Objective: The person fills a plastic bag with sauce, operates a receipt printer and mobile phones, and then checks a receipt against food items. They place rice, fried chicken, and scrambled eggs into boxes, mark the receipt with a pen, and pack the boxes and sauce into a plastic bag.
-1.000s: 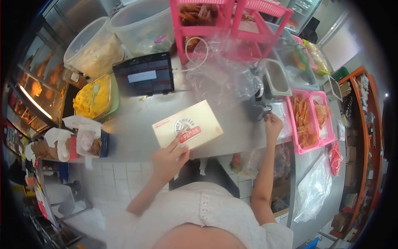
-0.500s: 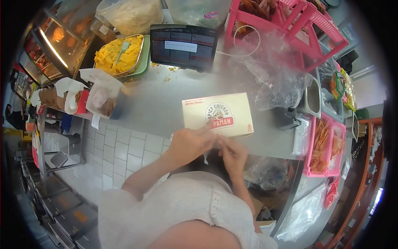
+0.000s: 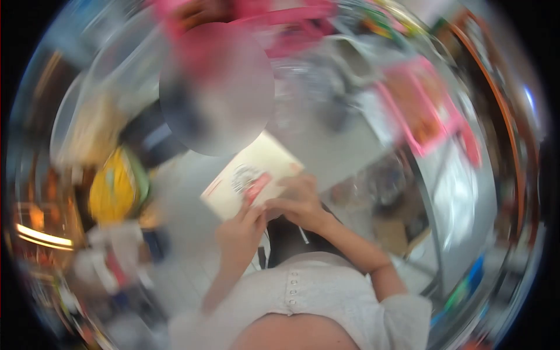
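Box (image 3: 265,156) of pale card on the desk (image 3: 344,153), likely light and stiff but crushable, is best held low by its short ends — left hand (image 3: 238,234) and right hand (image 3: 301,203) sit bent-fingered by its near edge, whether pinching I cannot tell.

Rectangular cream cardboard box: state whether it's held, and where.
Left hand and right hand are at the near side of the box; blur hides whether they grip.
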A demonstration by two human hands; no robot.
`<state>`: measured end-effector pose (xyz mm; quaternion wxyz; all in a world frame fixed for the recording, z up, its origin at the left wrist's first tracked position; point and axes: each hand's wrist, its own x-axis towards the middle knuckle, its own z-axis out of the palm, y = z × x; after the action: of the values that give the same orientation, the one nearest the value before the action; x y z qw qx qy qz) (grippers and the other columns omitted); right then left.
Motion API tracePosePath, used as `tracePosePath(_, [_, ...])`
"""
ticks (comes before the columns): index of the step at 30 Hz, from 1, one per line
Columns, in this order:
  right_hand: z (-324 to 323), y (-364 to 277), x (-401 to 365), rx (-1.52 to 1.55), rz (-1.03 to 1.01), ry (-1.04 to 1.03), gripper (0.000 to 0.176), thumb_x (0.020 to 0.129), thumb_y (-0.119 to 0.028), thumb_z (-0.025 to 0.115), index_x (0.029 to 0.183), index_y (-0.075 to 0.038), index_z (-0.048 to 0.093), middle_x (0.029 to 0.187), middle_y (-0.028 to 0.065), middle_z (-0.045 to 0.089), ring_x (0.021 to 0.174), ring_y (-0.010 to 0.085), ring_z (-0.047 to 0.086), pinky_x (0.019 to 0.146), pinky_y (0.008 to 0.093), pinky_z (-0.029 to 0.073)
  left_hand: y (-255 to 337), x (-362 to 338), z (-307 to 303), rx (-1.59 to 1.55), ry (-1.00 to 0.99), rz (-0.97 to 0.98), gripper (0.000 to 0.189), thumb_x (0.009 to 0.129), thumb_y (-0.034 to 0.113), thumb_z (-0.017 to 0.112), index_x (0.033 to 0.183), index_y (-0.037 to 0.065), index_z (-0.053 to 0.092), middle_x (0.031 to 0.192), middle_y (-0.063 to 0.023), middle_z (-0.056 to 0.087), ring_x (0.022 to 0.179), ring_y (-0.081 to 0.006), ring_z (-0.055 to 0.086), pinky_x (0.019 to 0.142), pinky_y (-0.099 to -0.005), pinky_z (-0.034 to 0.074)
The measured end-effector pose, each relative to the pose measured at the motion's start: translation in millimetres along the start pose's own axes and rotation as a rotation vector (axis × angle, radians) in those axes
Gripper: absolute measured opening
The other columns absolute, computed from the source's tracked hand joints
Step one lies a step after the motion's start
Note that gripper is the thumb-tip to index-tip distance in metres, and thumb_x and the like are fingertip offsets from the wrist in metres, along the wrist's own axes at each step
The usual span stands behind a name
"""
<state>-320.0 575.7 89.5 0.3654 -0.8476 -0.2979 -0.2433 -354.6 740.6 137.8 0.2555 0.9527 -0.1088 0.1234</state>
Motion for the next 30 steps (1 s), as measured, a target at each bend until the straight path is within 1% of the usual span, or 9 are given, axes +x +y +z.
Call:
tracePosePath(4, [10.9,17.0,0.3,-0.001,-0.079,0.088,0.039,0.053,-0.018,0.072,0.091,-0.023,0.064,0.126,0.0052,0.042,0.109,0.0249,0.039,0.091,0.0398,0.028,9.8,11.7,-15.1,-0.004,-0.172,-0.056,0.013,0.07,0.012,0.066,0.082,0.007,0.064,0.091,-0.0179,0.062,0.057,-0.026,0.061,0.049,-0.031,0.043])
tracePosePath(10, [-93.7,31.2,-51.6,-0.314,0.354,0.077,0.069,0.056,-0.021,0.073,0.12,-0.023,0.048,0.136,0.0096,0.029,0.115,0.0283,0.035,0.092,0.0429,0.028,-0.6,-4.2,-5.9,-0.041,-0.031,0.031,0.018,0.072,0.012,0.066,0.085,-0.001,0.063,0.097,-0.0195,0.061,0.063,-0.0181,0.059,0.06,-0.0286,0.045])
tracePosePath(12, [-161.3,51.1,-112.3,-0.5,0.523,0.412,0.043,0.059,-0.018,0.071,0.1,-0.011,0.059,0.109,0.0121,0.052,0.101,0.03,0.046,0.085,0.0409,0.037,7.7,-12.3,9.9,0.081,0.362,0.104,0.017,0.074,0.009,0.065,0.085,-0.003,0.062,0.095,-0.0178,0.063,0.068,-0.0191,0.059,0.066,-0.0279,0.045])
tracePosePath(15, [-251.4,67.1,-243.7,-1.013,0.962,0.673,0.007,0.071,-0.008,0.062,0.076,-0.005,0.059,0.083,0.0133,0.055,0.087,0.0317,0.049,0.077,0.0403,0.04,60.7,-31.4,38.3,-0.05,0.429,-0.136,0.013,0.076,0.006,0.063,0.086,-0.003,0.063,0.09,-0.0147,0.064,0.075,-0.0184,0.059,0.068,-0.0272,0.045])
tracePosePath(20, [-338.2,81.0,-377.9,-0.861,1.175,0.603,0.016,0.075,-0.009,0.058,0.089,-0.004,0.061,0.082,0.0119,0.06,0.086,0.0316,0.052,0.077,0.0403,0.041,204.9,-37.5,152.6,-0.509,-0.185,0.032,0.014,0.075,0.007,0.065,0.084,-0.003,0.064,0.078,-0.0103,0.065,0.069,-0.0169,0.06,0.067,-0.0256,0.046])
tracePosePath(23, [-364.4,127.0,-371.5,-0.995,0.874,0.27,0.031,0.075,-0.013,0.059,0.105,-0.004,0.058,0.089,0.0123,0.062,0.086,0.0302,0.054,0.079,0.038,0.041,309.1,-48.7,202.1,-0.661,-0.54,0.432,0.017,0.071,0.018,0.068,0.083,0.007,0.065,0.083,-0.0077,0.065,0.073,-0.0225,0.063,0.066,-0.0285,0.048])
tracePosePath(25, [-379.3,140.8,-336.9,-0.99,0.821,0.247,0.035,0.075,-0.015,0.06,0.108,-0.003,0.056,0.091,0.0135,0.062,0.086,0.0302,0.054,0.079,0.0371,0.041,360.4,-60.4,235.8,-0.655,-0.638,0.66,0.018,0.074,0.02,0.065,0.086,0.007,0.064,0.091,-0.0054,0.064,0.072,-0.0253,0.062,0.064,-0.0304,0.049])
tracePosePath(28, [-414.5,139.9,-290.0,-0.637,1.332,0.077,0.042,0.077,-0.019,0.059,0.114,0.0,0.051,0.094,0.0193,0.06,0.09,0.0334,0.054,0.082,0.0367,0.04,421.2,-51.2,284.3,-0.445,-0.556,0.838,0.029,0.078,0.025,0.059,0.101,0.007,0.058,0.1,-0.0072,0.061,0.076,-0.0279,0.061,0.063,-0.0343,0.049])
tracePosePath(30, [-409.2,175.6,-308.4,-0.479,1.051,0.563,0.043,0.08,-0.021,0.058,0.113,0.004,0.049,0.093,0.0229,0.058,0.093,0.0359,0.053,0.086,0.0386,0.037,438.9,-32.9,323.6,-0.262,-0.42,0.779,0.042,0.081,0.033,0.054,0.114,0.008,0.051,0.1,-0.008,0.061,0.076,-0.0296,0.061,0.062,-0.0361,0.049])
